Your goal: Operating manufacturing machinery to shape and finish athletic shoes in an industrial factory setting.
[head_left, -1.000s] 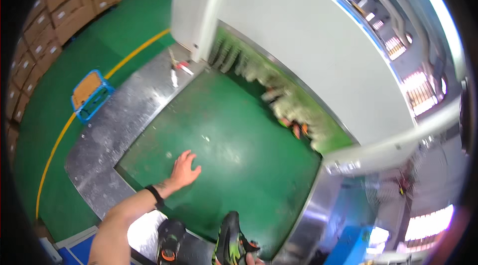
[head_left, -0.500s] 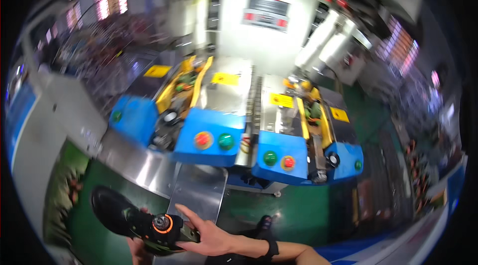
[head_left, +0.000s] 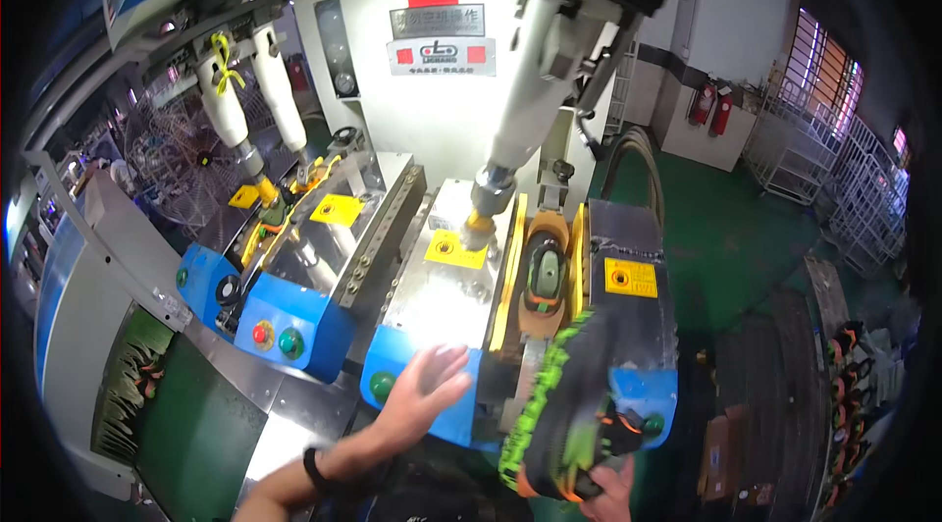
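My right hand (head_left: 610, 495) grips a black shoe (head_left: 569, 404) with bright green edging and orange trim near its lower end. The shoe is tilted and slightly blurred, in front of the right press station. Over the blue control box (head_left: 466, 424), near its green button (head_left: 382, 385), my left hand (head_left: 427, 390) hovers with blurred fingers stretched out and nothing in them. Beyond the shoe, a brown cradle (head_left: 540, 321) lies between two yellow side pads (head_left: 509, 272). A dark oval piece (head_left: 546, 270) with a grey-green middle and orange trim sits in it.
A white press arm (head_left: 525, 85) leans above the right station. At the left station, a metal rod (head_left: 257, 167) reaches down onto a greenish shoe (head_left: 273, 213). Several shoes (head_left: 852, 380) stand on a rack at far right. Wire carts (head_left: 800, 144) are at the back right.
My view has turned right. Earlier both hands were at a black shoe at lower left; now my right hand holds a shoe before the right station, with my left hand apart.
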`<state>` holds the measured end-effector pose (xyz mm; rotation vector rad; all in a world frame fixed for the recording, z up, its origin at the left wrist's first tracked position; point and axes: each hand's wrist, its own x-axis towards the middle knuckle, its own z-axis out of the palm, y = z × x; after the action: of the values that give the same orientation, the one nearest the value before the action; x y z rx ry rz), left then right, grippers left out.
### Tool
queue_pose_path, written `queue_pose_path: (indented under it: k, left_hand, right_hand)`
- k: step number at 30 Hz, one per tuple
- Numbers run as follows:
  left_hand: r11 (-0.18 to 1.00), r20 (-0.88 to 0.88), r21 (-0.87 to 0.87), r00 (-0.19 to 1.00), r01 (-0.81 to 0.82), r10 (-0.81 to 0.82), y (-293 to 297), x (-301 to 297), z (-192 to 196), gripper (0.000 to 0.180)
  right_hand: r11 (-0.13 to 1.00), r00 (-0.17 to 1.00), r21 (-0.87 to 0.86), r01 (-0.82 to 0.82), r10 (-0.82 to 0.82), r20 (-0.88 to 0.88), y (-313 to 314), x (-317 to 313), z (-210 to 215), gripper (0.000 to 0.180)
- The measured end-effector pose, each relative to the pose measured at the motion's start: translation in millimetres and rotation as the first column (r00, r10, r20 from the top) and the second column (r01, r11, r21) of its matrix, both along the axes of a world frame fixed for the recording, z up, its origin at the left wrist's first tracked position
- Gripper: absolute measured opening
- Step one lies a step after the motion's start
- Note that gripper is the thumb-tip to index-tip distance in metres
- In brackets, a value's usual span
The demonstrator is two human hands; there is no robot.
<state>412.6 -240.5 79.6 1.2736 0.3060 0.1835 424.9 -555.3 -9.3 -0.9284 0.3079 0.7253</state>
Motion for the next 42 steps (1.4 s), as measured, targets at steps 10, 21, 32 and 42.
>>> queue_pose_path:
  k: [10, 21, 32, 42]
  left_hand:
    - [0.529, 0.004, 0.830, 0.951, -0.175, 0.308, -26.1, 319.6, -139.6, 0.049]
    - [0.840, -0.145, 0.399, 0.930, 0.368, -0.339, 31.4, 205.3, 15.3, 0.028]
    - [0.817, -0.119, -0.263, 0.858, -0.513, 0.500, 45.9, -216.4, 50.8, 0.086]
    - [0.478, -0.616, -0.245, 0.516, -0.844, 0.595, 25.4, -258.7, -52.4, 0.045]
  right_hand:
    - [0.895, 0.942, -0.299, 0.331, -0.330, 0.054, -75.0, -15.2, -16.9, 0.052]
    - [0.900, 0.909, -0.267, 0.345, -0.250, 0.333, -43.6, 16.2, 13.8, 0.051]
    - [0.801, 0.931, -0.538, -0.262, 0.357, 0.078, 190.4, 327.2, 69.1, 0.040]
    - [0.291, 0.566, -0.899, 0.327, 0.701, 0.433, 225.9, 333.8, 7.0, 0.044]
